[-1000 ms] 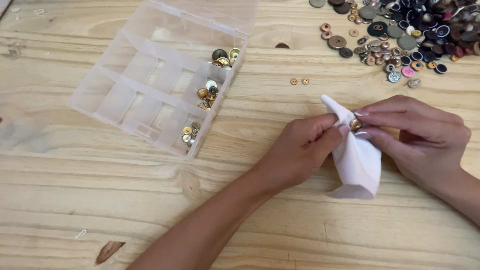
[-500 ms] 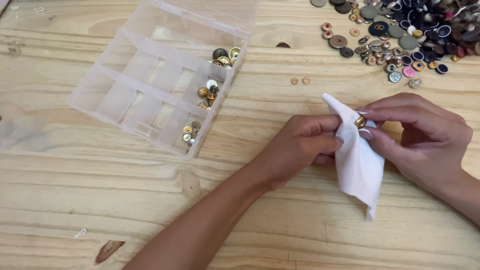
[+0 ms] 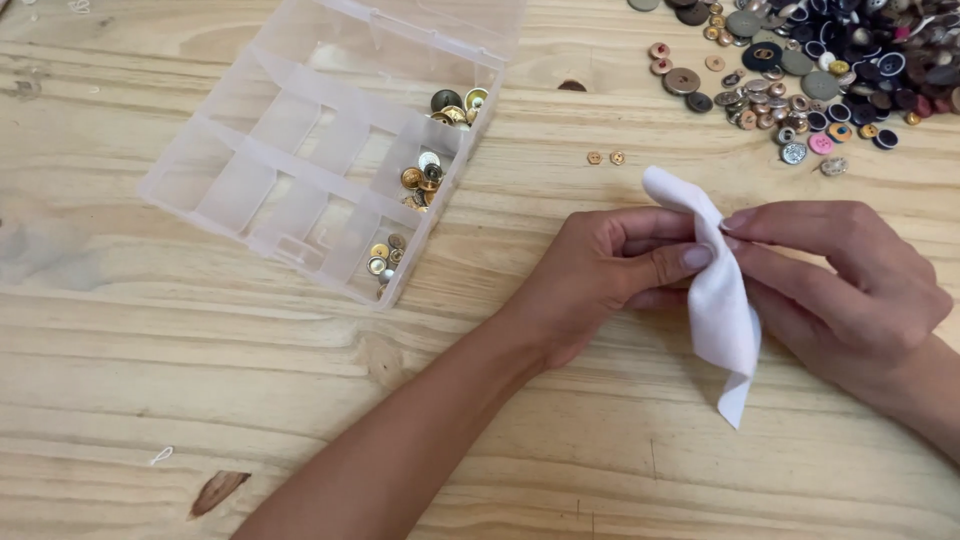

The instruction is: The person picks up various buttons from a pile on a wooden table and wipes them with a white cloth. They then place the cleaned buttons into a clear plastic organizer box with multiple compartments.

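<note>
Pinching a small white fabric cloth (image 3: 722, 300) between them, the left hand (image 3: 600, 275) and right hand (image 3: 850, 290) are meeting above the pale wooden counter (image 3: 300, 400), each grip pressed together on its upper fold; the cloth's long axis is hanging down toward the near edge.

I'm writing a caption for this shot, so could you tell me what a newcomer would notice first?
The eye goes to the white cloth pinched between the left hand and right hand at centre right. Next comes the heap of mixed buttons at the top right, then the clear compartment box at upper left, with metal buttons in its right-hand cells.
</note>
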